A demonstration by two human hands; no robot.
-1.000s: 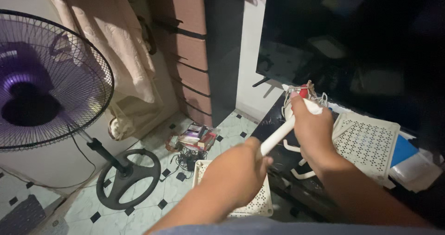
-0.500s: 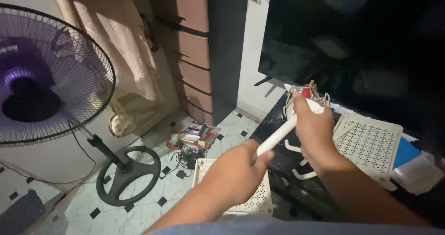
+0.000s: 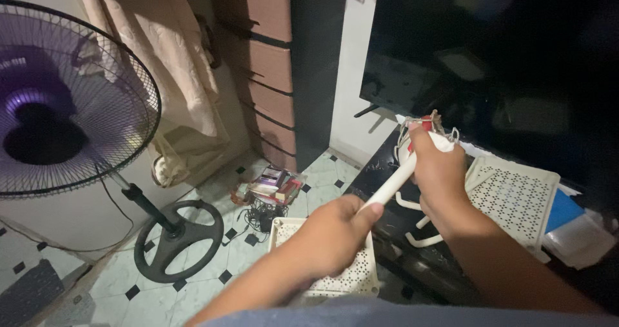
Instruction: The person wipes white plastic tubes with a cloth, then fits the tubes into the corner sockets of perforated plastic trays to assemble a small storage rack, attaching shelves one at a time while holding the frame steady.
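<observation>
Two hands hold one white plastic tube (image 3: 394,184) above a dark surface (image 3: 387,172): the left hand (image 3: 332,237) in a closed grip on its lower end, the right hand (image 3: 438,172) wrapped round the top beside a white perforated panel (image 3: 516,195). A slip could swing the tube into the dark television screen (image 3: 490,62) behind.

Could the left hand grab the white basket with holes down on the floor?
Probably yes. The left hand is busy gripping the white plastic tube, but the white perforated plastic basket sits just below it, with nothing between them.
</observation>
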